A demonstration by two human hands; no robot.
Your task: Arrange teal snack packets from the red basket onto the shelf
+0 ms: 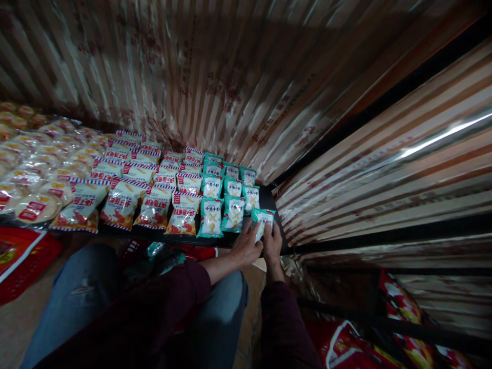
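Between my two hands is a small teal-and-white snack bag (263,217) at the right front of the black shelf (279,215). My left hand (246,245) grips its left lower side, and my right hand (272,246) its right lower side. Both sets of fingers partly cover the bag's lower half. Just left of it, rows of matching teal snack bags (211,217) stand on the shelf. Larger white-and-orange snack bags (154,205) with striped blue-red edges are lined up farther left.
Clear-wrapped round crackers (40,206) cover the shelf's left end. A striped plastic sheet (215,77) hangs behind, with a dark metal bar (384,97) at right. Red bags (23,261) lie at lower left, and more red packages (346,343) at lower right. Below the shelf edge are teal packets (167,259).
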